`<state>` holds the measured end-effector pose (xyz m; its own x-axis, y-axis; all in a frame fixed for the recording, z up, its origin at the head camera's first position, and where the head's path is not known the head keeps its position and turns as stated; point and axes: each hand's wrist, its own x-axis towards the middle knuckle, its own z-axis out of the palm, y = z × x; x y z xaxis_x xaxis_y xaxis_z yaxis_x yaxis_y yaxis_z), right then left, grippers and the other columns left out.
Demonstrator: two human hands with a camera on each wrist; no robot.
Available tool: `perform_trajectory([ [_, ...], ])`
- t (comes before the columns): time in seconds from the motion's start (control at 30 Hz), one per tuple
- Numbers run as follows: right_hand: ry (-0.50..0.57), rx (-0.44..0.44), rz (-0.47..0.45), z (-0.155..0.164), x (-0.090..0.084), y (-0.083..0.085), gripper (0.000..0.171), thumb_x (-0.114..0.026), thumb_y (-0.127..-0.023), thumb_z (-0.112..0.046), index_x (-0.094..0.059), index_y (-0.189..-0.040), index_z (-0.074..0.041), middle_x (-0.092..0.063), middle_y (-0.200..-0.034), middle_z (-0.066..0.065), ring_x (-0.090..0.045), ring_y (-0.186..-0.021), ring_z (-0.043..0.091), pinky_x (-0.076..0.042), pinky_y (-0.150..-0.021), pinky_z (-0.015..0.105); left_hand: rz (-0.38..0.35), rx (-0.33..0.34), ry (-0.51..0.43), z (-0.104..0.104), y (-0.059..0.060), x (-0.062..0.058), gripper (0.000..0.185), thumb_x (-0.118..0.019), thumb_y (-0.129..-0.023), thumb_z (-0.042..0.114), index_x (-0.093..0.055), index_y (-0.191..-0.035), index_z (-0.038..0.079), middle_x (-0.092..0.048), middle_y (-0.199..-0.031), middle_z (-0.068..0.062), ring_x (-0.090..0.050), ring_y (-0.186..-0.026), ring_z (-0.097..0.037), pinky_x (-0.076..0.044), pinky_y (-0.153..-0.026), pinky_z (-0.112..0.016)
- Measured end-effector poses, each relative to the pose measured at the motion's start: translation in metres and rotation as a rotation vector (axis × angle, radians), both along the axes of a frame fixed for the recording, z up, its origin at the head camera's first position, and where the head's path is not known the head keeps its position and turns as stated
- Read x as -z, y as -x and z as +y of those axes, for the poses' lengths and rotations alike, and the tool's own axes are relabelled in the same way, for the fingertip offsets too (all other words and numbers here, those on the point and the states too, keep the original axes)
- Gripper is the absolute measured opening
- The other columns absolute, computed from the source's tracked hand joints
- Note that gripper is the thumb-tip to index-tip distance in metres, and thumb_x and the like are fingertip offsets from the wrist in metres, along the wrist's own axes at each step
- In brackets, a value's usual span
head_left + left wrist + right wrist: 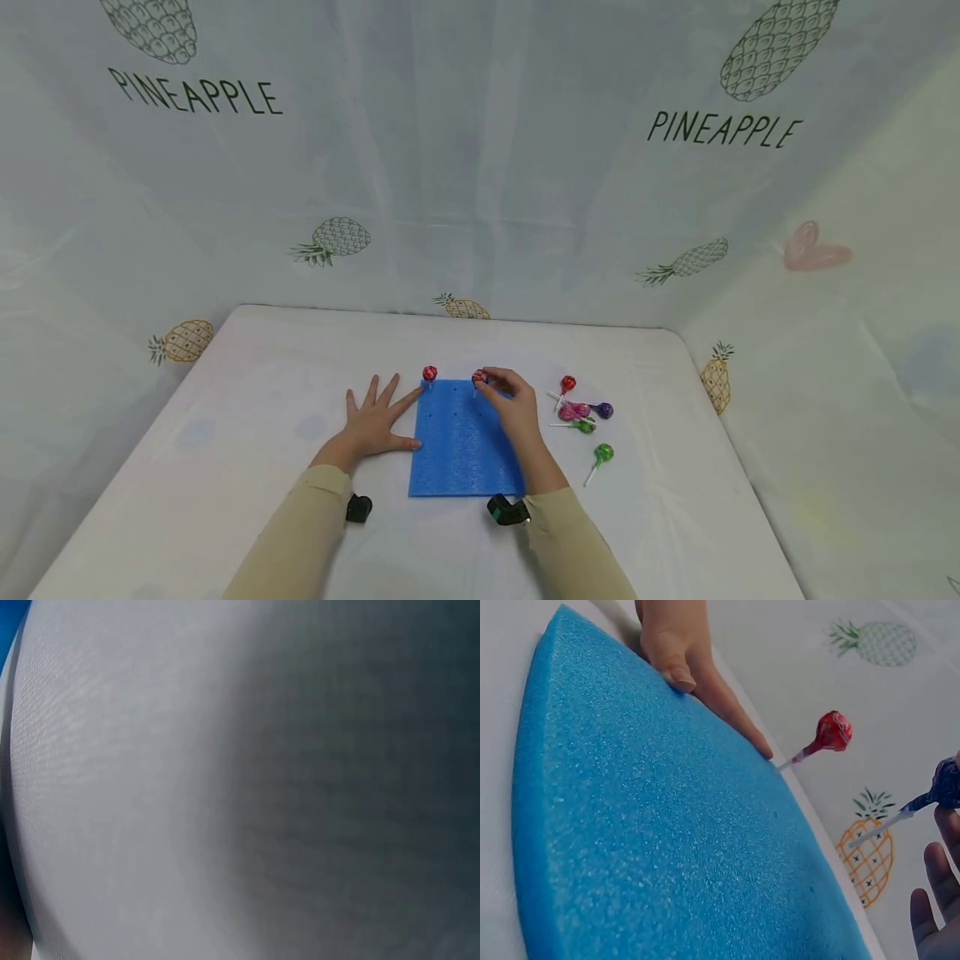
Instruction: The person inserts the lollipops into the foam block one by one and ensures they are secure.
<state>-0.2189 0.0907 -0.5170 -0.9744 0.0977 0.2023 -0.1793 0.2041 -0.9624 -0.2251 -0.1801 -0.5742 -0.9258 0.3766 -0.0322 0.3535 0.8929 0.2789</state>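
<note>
A blue foam board (pixel 461 450) lies flat on the table. Upright at its far left corner stands a red-wrapped lollipop (pixel 430 373), its stick in the foam. My left hand (pixel 378 429) is spread with straight fingers, index finger and thumb touching the board's left edge. Over the far part of the board, my right hand (pixel 517 417) pinches a dark purple lollipop (pixel 946 784) by its wrapped head. Its white stick points down toward the foam, with the tip clear of it in the right wrist view. Small holes (pixel 812 889) mark the foam's far side.
To the right of the board several lollipops lie in a loose group: a red one (pixel 567 383), pink ones (pixel 567 412), a purple one (pixel 603 410) and a green one (pixel 585 426). Another green lollipop (pixel 603 452) lies nearer. White table cloth (pixel 112 787) fills most of the left wrist view.
</note>
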Motion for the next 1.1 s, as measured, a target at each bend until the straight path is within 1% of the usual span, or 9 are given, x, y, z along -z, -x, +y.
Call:
perform_trajectory([
  [0.17,0.018,-0.019,0.022,-0.006,0.002,0.008,0.028,-0.078,-0.085,-0.019,-0.073,-0.110,-0.008,-0.070,-0.100,0.005,-0.061,-0.090,0.019,-0.049,-0.079,0.034,-0.018,0.002,-0.012,0.001,-0.002,-0.004,0.105,-0.055,-0.068,0.086,-0.025,-0.154,0.036,-0.012,-0.161,-0.018,0.003,-0.143,-0.050,0.010,-0.099,-0.077],
  [0.3,0.030,-0.038,0.026,-0.010,0.003,0.013,0.030,-0.077,-0.085,-0.018,-0.072,-0.112,-0.007,-0.070,-0.103,0.009,-0.061,-0.090,0.022,-0.048,-0.081,0.036,-0.038,-0.007,0.019,0.002,-0.003,-0.009,0.105,-0.054,-0.068,0.087,-0.023,-0.155,0.036,-0.011,-0.161,-0.017,0.004,-0.144,-0.049,0.010,-0.100,-0.076],
  [0.37,0.029,-0.044,0.018,-0.013,0.004,0.015,0.030,-0.077,-0.086,-0.018,-0.072,-0.113,-0.006,-0.069,-0.104,0.010,-0.061,-0.090,0.022,-0.049,-0.080,0.037,-0.041,-0.011,0.037,0.003,-0.004,-0.011,0.105,-0.054,-0.069,0.086,-0.024,-0.155,0.034,-0.010,-0.161,-0.017,0.003,-0.144,-0.049,0.008,-0.100,-0.077],
  [0.53,0.025,-0.049,-0.030,-0.017,0.004,0.018,0.028,-0.076,-0.086,-0.019,-0.073,-0.112,-0.009,-0.069,-0.099,0.005,-0.060,-0.087,0.017,-0.049,-0.074,0.030,-0.036,-0.009,0.019,0.005,-0.007,-0.020,0.102,-0.063,-0.071,0.078,-0.031,-0.153,0.028,-0.015,-0.159,-0.021,-0.001,-0.142,-0.053,0.004,-0.098,-0.079],
  [0.6,0.027,-0.048,-0.036,-0.018,0.004,0.018,0.028,-0.077,-0.085,-0.020,-0.073,-0.111,-0.010,-0.069,-0.097,0.003,-0.061,-0.085,0.016,-0.049,-0.072,0.029,-0.037,-0.012,0.031,0.006,-0.008,-0.022,0.101,-0.064,-0.071,0.077,-0.031,-0.154,0.028,-0.014,-0.160,-0.021,-0.001,-0.142,-0.053,0.003,-0.098,-0.079],
  [0.77,0.039,-0.057,-0.030,-0.021,0.007,0.020,0.028,-0.077,-0.085,-0.019,-0.073,-0.112,-0.010,-0.070,-0.100,0.004,-0.061,-0.084,0.019,-0.050,-0.070,0.028,-0.034,-0.018,0.048,0.006,-0.008,-0.022,0.101,-0.064,-0.071,0.076,-0.031,-0.154,0.028,-0.014,-0.160,-0.021,-0.002,-0.142,-0.053,0.002,-0.099,-0.079],
  [0.9,0.042,-0.055,-0.044,-0.022,0.009,0.022,0.028,-0.077,-0.086,-0.018,-0.073,-0.112,-0.011,-0.069,-0.099,0.003,-0.060,-0.083,0.016,-0.049,-0.067,0.027,-0.032,-0.015,0.041,0.006,-0.007,-0.020,0.101,-0.064,-0.071,0.077,-0.031,-0.154,0.029,-0.014,-0.160,-0.021,-0.001,-0.142,-0.052,0.002,-0.099,-0.079],
  [1.0,0.044,-0.053,-0.052,-0.023,0.010,0.023,0.027,-0.077,-0.086,-0.017,-0.073,-0.112,-0.011,-0.068,-0.098,0.002,-0.060,-0.081,0.014,-0.048,-0.066,0.026,-0.031,-0.008,0.045,0.005,-0.006,-0.018,0.103,-0.061,-0.071,0.080,-0.029,-0.154,0.029,-0.013,-0.160,-0.020,-0.002,-0.142,-0.053,0.002,-0.099,-0.079],
  [1.1,0.045,-0.052,-0.055,-0.024,0.011,0.023,0.027,-0.077,-0.086,-0.017,-0.073,-0.112,-0.010,-0.069,-0.098,0.003,-0.060,-0.081,0.014,-0.048,-0.065,0.026,-0.034,-0.004,0.048,0.004,-0.006,-0.018,0.103,-0.060,-0.071,0.081,-0.029,-0.154,0.029,-0.013,-0.160,-0.021,-0.002,-0.142,-0.053,0.002,-0.098,-0.079],
])
